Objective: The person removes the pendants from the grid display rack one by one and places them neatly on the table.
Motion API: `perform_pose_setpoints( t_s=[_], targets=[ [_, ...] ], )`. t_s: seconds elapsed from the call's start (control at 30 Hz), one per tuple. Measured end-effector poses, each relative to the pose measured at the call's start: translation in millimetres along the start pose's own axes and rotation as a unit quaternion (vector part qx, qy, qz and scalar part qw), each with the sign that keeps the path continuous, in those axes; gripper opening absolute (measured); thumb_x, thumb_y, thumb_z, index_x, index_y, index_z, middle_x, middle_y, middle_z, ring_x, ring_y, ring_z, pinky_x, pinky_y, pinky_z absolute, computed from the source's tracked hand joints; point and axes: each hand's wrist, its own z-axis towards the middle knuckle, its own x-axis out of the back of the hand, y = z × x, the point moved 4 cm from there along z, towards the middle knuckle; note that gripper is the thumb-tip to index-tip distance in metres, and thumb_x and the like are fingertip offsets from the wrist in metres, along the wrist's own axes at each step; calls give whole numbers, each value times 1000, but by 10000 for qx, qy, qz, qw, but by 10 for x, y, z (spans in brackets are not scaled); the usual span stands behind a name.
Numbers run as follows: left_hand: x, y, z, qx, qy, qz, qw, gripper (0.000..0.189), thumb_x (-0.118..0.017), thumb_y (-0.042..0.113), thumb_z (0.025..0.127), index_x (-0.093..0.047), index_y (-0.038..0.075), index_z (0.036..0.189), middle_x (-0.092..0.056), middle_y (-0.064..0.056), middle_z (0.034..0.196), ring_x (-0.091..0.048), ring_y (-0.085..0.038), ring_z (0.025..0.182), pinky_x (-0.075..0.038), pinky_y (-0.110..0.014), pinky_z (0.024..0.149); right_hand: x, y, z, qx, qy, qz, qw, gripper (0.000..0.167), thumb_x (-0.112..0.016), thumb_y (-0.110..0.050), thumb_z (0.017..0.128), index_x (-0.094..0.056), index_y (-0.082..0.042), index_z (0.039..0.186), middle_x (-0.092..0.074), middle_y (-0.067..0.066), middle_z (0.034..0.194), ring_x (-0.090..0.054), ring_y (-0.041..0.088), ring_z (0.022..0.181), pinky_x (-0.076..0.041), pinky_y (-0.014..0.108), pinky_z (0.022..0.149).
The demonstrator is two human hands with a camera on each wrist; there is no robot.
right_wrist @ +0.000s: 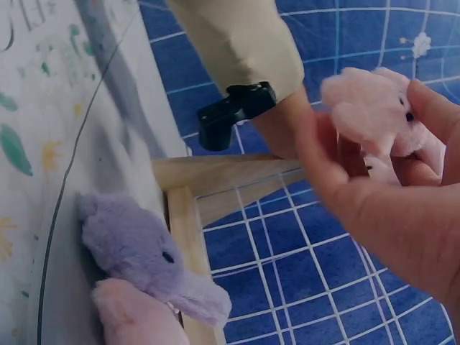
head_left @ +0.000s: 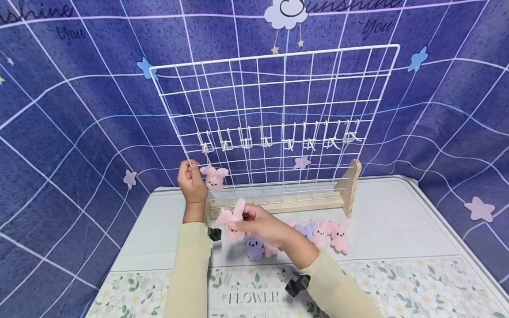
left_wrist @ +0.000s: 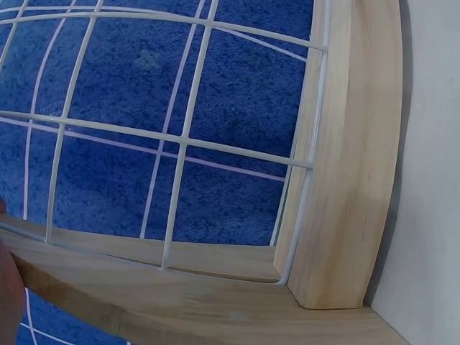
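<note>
A white wire grid (head_left: 274,55) stands upright in a wooden base (head_left: 278,204) at the back of the table. One pink plush bunny (head_left: 214,176) hangs by a string from the leftmost hook. My left hand (head_left: 191,176) is raised beside it, fingers curled on the grid's left edge wire. My right hand (head_left: 238,223) holds another pink plush bunny (head_left: 232,220) in front of the base; in the right wrist view that bunny (right_wrist: 374,108) sits between thumb and fingers (right_wrist: 431,108). The left wrist view shows only grid wires (left_wrist: 188,122) and the wooden frame (left_wrist: 345,180).
Several plush bunnies lie on the table before the base: a purple one (head_left: 254,247), pink ones (head_left: 339,234). A purple bunny (right_wrist: 144,251) lies by the base corner. A row of hooks (head_left: 286,141) crosses the grid. A floral mat (head_left: 254,296) covers the table's near side.
</note>
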Motion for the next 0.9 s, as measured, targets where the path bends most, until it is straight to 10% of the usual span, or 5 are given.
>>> perform_pose_setpoints(
  t_s=[0.27, 0.5, 0.9],
  targets=[
    [14, -20, -2, 23, 59, 127, 9999, 24, -45, 5, 101, -55, -16, 92, -44, 17, 64, -41, 4, 57, -31, -15, 54, 5, 137, 77, 350, 389, -2176, 9746, 17, -81, -12, 91, -69, -5, 101, -64, 1, 95, -59, 13, 82, -51, 22, 73],
    [7, -3, 9, -88, 89, 177, 9998, 27, -46, 7, 102, -56, -15, 91, -44, 18, 64, -42, 1, 58, -33, -16, 58, 52, 250, 99, 91, 636, -2378, 9692, 39, -84, -13, 88, -60, -13, 119, -56, 2, 89, -50, 9, 63, -44, 22, 54],
    [18, -14, 11, -178, 30, 265, 9995, 29, -45, 7, 104, -54, -17, 91, -45, 17, 64, -43, 1, 58, -33, -16, 56, 124, 457, 163, -497, 556, -3104, 9477, 21, -71, -14, 99, -61, -15, 117, -59, 4, 97, -54, 9, 63, -46, 25, 54]
  ],
)
